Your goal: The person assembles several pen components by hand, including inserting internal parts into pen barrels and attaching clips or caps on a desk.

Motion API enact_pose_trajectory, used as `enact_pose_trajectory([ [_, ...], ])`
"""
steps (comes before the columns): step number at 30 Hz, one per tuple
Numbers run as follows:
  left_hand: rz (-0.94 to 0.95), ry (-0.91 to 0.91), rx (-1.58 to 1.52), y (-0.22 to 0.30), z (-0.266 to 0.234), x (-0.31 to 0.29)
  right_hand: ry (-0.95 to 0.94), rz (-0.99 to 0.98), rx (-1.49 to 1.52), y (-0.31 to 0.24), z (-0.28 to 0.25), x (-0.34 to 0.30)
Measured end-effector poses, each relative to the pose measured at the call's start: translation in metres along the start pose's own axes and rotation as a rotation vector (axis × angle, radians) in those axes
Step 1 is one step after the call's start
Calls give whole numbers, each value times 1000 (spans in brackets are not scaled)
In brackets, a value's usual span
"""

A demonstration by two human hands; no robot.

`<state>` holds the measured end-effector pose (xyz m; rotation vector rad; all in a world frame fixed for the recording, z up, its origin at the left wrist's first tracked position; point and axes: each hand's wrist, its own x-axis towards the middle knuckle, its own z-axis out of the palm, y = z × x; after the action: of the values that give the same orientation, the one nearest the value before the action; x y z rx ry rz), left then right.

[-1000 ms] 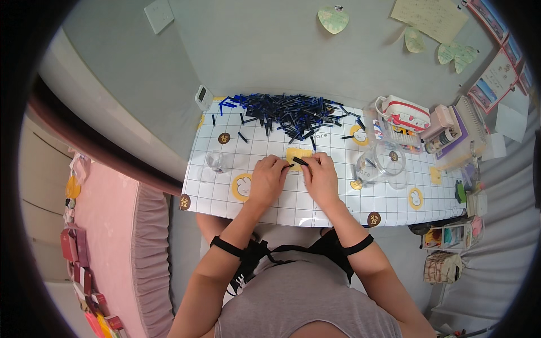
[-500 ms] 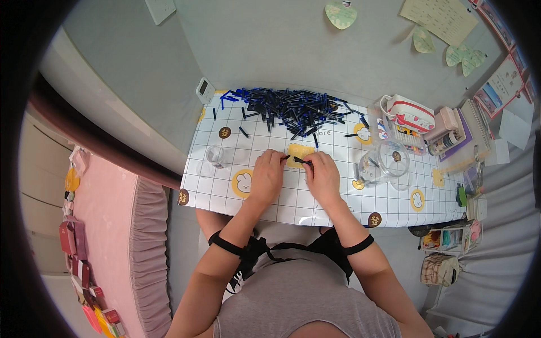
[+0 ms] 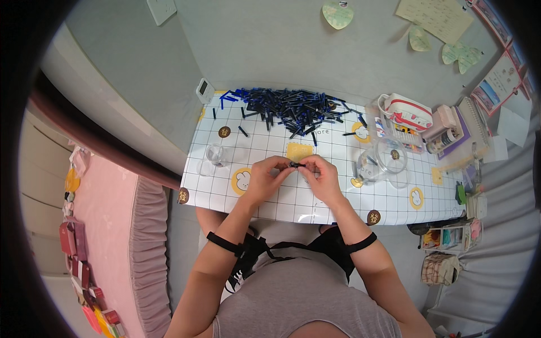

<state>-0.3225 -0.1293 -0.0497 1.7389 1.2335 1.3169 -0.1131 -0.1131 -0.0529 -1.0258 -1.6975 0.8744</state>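
Observation:
My left hand point(image 3: 264, 179) and my right hand point(image 3: 323, 180) meet at the middle of the table, with fingertips pinched together. Between them is a short dark, slim tube-like piece point(image 3: 296, 165), mostly covered by the fingers; whether it is one piece or two joined ends is too small to tell. Beyond the hands lies a heap of similar black and blue slim pieces point(image 3: 293, 107) against the wall, with several loose ones scattered around its edge. A small clear cup point(image 3: 215, 155) stands left of my left hand. Right of my right hand is a larger clear jar point(image 3: 369, 169) with a few dark pieces in it.
The table point(image 3: 270, 207) has a white grid cover with cartoon prints. A white and red pouch point(image 3: 408, 112), a clear box of pens point(image 3: 408, 138) and notebooks point(image 3: 474, 129) crowd its right end. A small white timer point(image 3: 204, 90) leans at the back left corner.
My hands have come together; the dark pieces that each held apart now meet between the fingertips. The heap and containers have stayed in place.

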Motion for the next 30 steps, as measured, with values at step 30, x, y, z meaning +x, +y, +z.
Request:
enact_pose_trajectory([
  [30,40,-14,75,-1,0,1,-128,-90,-619,-7,-17,27],
])
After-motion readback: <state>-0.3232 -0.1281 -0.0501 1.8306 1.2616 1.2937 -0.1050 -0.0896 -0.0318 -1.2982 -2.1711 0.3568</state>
